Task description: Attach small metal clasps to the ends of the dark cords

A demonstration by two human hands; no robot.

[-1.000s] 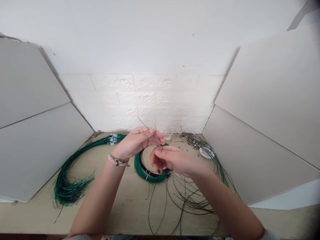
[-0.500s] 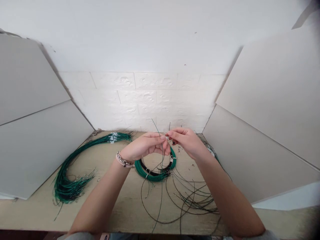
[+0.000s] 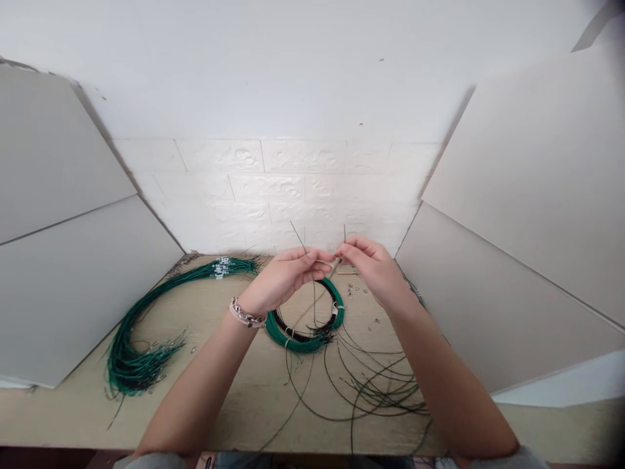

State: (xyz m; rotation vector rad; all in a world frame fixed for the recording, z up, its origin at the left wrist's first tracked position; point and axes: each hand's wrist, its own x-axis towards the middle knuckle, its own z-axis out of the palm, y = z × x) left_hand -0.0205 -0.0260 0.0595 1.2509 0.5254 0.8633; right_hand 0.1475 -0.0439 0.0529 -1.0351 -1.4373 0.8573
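Note:
My left hand (image 3: 293, 273) is raised above the table, its thumb and forefinger pinched on a thin dark green wire (image 3: 298, 236) whose end sticks up past the fingers. Just to the right, my right hand (image 3: 368, 260) pinches another thin wire (image 3: 344, 233), with a short dark end pointing upward. A small gap separates the fingertips of the two hands. Below them lies a round coil of green and black wires (image 3: 293, 344), tied in places with pale ties. Loose wire trails from the hands down toward the table's front edge.
A long curved bundle of green wires (image 3: 146, 306) with white tags (image 3: 222, 267) lies at left. Several loose dark wires (image 3: 385, 391) loop at front right. Tiny metal pieces (image 3: 357, 290) are scattered behind the coil. Grey panels (image 3: 73, 286) flank the table (image 3: 234, 404); a white brick-patterned wall (image 3: 288, 159) stands behind.
My hands have drawn slightly apart and risen: the right moved right and up, the left a little left. The upright wire ends and the trailing wire shifted with them.

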